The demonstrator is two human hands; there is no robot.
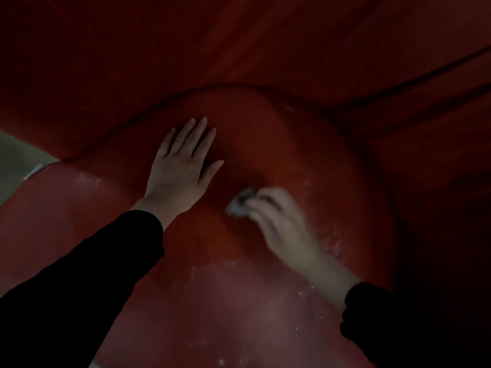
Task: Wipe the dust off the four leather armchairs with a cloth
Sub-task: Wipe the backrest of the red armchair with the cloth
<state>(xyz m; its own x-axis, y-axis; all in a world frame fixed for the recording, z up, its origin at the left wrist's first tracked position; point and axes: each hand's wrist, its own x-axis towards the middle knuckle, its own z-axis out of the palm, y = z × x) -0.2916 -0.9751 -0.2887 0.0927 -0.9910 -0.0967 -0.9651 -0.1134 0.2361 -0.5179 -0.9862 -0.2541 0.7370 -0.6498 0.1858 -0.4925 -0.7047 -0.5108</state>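
A red leather armchair [292, 144] fills the dim head view, its rounded cushion scuffed and dusty with pale marks near the front. My left hand [180, 166] lies flat on the cushion, fingers spread, holding nothing. To its right, my right hand [281, 221] is blurred with motion and closed around a small crumpled grey cloth [240, 203], which presses on the leather. Both arms wear black sleeves.
A strip of pale floor [16, 158] shows at the left edge beside the chair. The chair's backrest [239, 43] rises behind the cushion, with a dark seam curving across. The right side lies in deep shadow.
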